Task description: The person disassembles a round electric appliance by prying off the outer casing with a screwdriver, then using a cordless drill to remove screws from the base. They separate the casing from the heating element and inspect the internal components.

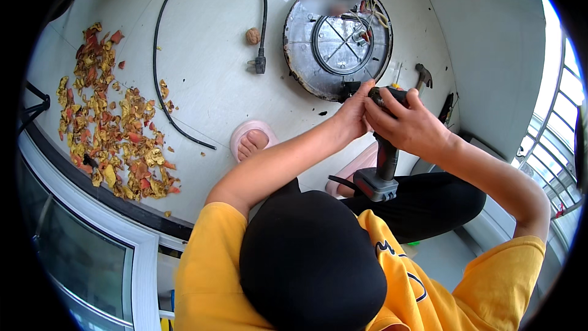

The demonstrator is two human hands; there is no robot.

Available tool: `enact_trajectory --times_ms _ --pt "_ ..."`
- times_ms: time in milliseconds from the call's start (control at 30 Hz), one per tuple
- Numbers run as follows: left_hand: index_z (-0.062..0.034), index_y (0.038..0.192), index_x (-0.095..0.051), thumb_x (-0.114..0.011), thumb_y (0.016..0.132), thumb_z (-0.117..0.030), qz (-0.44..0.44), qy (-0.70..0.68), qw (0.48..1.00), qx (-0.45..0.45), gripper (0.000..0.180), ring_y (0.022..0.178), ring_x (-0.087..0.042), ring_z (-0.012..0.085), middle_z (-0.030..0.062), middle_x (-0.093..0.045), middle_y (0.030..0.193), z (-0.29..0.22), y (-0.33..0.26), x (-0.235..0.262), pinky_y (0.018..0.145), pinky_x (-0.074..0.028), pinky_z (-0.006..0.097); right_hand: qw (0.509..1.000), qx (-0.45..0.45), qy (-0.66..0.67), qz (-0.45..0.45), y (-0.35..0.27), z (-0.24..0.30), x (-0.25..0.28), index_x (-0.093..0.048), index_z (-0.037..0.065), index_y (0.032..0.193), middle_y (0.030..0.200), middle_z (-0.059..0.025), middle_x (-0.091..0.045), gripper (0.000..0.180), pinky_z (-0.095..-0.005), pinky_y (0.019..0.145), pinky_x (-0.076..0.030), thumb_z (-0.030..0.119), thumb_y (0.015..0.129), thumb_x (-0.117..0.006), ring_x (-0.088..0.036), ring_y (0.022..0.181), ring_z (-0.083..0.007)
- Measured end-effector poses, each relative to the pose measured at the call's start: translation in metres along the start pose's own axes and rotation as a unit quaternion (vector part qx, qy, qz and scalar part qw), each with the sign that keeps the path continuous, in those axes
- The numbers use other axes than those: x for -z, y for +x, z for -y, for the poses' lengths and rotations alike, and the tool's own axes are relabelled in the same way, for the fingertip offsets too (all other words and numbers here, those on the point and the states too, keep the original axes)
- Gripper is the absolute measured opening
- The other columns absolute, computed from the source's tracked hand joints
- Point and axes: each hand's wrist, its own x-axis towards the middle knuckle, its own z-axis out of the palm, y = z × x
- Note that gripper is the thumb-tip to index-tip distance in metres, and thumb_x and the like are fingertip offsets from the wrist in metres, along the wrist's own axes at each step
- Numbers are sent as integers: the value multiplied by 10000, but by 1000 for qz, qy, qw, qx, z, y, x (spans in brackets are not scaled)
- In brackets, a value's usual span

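Note:
My right hand (407, 119) is wrapped around a black and grey cordless drill (387, 156), whose battery end hangs down near my knee. Fingers of my left hand (355, 112) close against the front of the drill, by its chuck; just what they pinch is partly hidden. Beyond both hands lies a round metal appliance base (300, 40) with its underside up, showing a ring, crossed ribs and loose wires (369, 18). The drill's front is close to the near rim of this base. A blurred patch covers the base's far edge.
A cut black power cord (157, 55) with a plug (260, 62) curves over the tiled floor, a walnut (252, 36) beside it. Dried peel pieces (116, 129) spread at left. A hammer (423, 76) and a screwdriver (398, 73) lie at right near the wall.

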Motion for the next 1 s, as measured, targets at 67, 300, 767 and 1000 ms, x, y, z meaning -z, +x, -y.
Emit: enact_trajectory --times_ms 67,300,767,1000 --pt "-57 1132 -553 -395 951 -462 -48 -5 997 -55 471 1038 -581 207 96 -608 1097 6 -9 -26 935 -454 372 989 -99 110 11 -13 -3 18 -395 191 1346 1431 -116 -289 832 -481 886 -445 299 620 -788 -401 1267 -334" --pt "-98 895 -550 -602 868 -442 -226 -3 970 -90 348 768 -590 152 29 -603 841 38 5 -7 766 -479 319 482 -545 683 72 -10 6 -18 -364 -103 1269 826 -171 -641 858 -295 649 -542 361 683 -786 -669 709 -194" --pt "-189 1027 -576 -424 894 -506 -14 -33 997 -68 376 1007 -534 123 0 -591 1052 17 11 -7 893 -381 386 988 -122 -99 -12 1 13 -23 -488 160 1239 1180 -79 -490 608 -397 811 -474 129 673 -708 -497 1082 -299" --pt "-189 1033 -532 -507 845 -513 -195 -26 979 -57 375 918 -535 137 -8 -573 1007 14 11 -14 853 -385 370 708 -492 477 -172 -25 -5 -3 -394 11 1294 1320 -183 -408 856 -424 915 -443 335 622 -814 -442 1200 -347"
